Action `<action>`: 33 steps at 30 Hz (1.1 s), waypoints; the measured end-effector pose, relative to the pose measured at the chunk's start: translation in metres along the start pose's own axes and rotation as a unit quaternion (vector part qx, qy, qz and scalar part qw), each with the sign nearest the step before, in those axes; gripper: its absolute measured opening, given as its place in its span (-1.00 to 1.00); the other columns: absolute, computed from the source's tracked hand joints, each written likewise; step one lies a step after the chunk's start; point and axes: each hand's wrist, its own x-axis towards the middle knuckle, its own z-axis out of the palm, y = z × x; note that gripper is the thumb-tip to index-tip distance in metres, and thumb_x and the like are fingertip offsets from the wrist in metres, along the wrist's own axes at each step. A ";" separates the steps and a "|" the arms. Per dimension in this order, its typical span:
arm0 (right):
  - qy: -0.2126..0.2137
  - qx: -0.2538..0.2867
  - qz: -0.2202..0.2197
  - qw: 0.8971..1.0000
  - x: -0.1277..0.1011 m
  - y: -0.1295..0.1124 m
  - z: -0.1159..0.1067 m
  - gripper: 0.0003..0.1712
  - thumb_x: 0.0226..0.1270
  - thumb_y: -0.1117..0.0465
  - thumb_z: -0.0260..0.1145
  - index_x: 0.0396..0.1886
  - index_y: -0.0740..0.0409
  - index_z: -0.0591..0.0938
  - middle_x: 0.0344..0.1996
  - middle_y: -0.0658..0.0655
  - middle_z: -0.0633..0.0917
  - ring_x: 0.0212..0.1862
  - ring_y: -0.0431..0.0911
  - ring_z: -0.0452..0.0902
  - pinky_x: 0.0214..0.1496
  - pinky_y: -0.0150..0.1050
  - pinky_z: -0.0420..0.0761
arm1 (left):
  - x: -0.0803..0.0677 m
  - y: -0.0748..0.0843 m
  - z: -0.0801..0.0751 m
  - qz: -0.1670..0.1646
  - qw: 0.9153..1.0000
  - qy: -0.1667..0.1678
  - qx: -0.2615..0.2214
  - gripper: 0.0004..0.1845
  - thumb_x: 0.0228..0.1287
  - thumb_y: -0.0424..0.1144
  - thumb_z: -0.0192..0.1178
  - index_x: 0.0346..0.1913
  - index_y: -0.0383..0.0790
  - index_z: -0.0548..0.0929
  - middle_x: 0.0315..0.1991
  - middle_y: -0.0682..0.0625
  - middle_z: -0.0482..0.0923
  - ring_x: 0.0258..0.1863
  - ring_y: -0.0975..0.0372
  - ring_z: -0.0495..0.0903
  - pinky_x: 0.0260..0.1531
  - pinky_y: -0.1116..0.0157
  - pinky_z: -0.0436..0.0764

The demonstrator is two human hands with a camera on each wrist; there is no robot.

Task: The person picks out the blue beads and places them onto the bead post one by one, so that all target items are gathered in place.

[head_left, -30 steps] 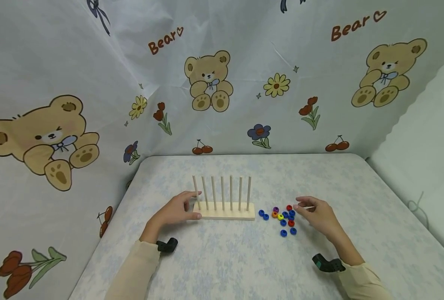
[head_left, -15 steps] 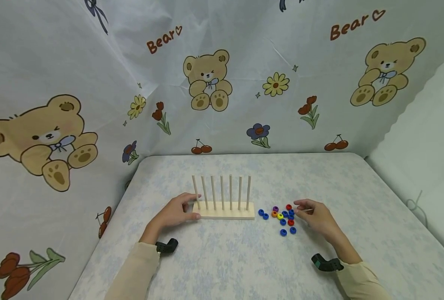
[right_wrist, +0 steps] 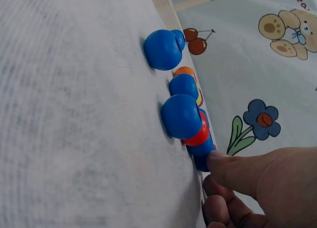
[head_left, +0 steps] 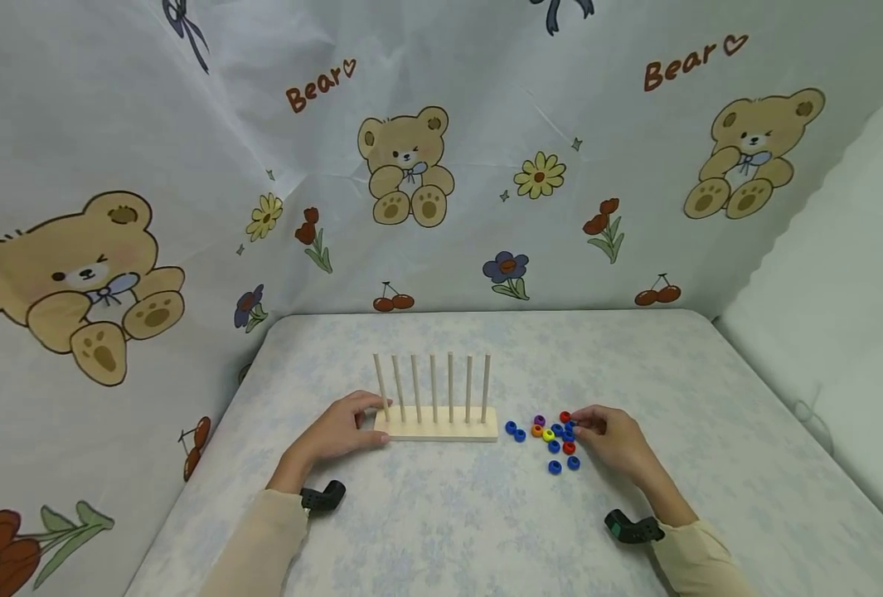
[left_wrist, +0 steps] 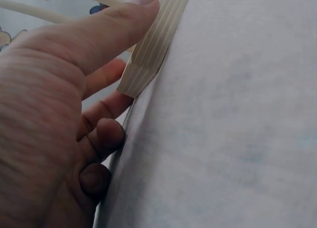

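A pale wooden peg rack (head_left: 441, 429), a flat base with a row of upright dowels, stands on the table. My left hand (head_left: 340, 427) grips the base's left end, thumb along the front edge and fingers behind, as the left wrist view shows. To the right of the rack lies a loose group of small round beads, mostly blue, with red, orange, yellow and purple ones. At the group's right side my right hand (head_left: 611, 438) pinches a blue bead (right_wrist: 200, 162) between thumb and index finger. Next to it are a red bead (head_left: 565, 417) and other blue beads.
A pale blue-mottled cloth covers the table (head_left: 426, 531). Behind it hangs a bear-printed curtain (head_left: 471, 249). Two blue beads (head_left: 515, 431) lie between the rack and the main group. Black wrist cameras (head_left: 324, 497) sit at both wrists.
My right hand has come down and left onto the blue bead at the group's right side, its fingertips closing on it. My left hand stays on the rack. The head view has shifted slightly.
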 end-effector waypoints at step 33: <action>-0.017 -0.058 -0.005 0.998 0.002 -0.011 0.001 -0.78 0.27 0.14 0.31 -0.11 0.08 0.63 -0.31 0.02 0.66 -0.35 -0.17 0.45 -0.31 -0.26 0.43 | 0.003 -0.003 0.002 -0.020 1.000 -0.009 0.020 -0.34 -0.20 0.38 0.32 0.10 0.43 0.50 0.08 0.36 0.39 -0.29 0.23 0.40 -0.31 0.25 0.43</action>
